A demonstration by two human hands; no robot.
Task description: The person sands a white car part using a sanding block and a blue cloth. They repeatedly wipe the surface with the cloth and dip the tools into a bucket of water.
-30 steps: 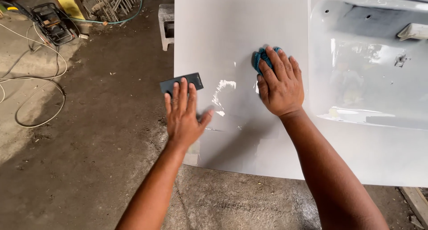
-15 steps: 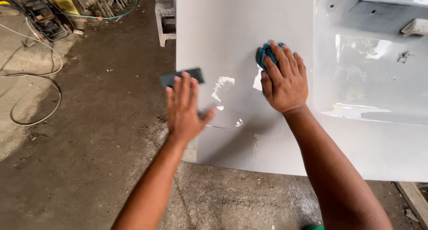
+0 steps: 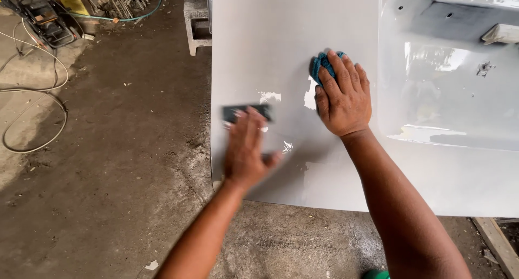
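Note:
A large white car body panel (image 3: 281, 46) lies flat before me, wet and glossy, with a recessed area (image 3: 448, 90) at the right. My left hand (image 3: 246, 149), blurred by motion, presses a dark rectangular sanding block (image 3: 238, 112) flat on the panel near its left edge. My right hand (image 3: 343, 98) rests palm down on a blue cloth (image 3: 320, 67), which shows only at my fingertips. Small wet, shiny patches sit between the two hands.
Rough concrete floor (image 3: 108, 165) lies left of and below the panel. A white cable (image 3: 38, 95) loops at the far left, near a black wire crate (image 3: 46, 19). A grey concrete block (image 3: 195, 22) stands by the panel's top left. A wooden plank (image 3: 494, 244) lies at bottom right.
My left hand and the sanding block have slid right, further onto the panel, and now look motion-blurred. The right hand stays on the blue cloth.

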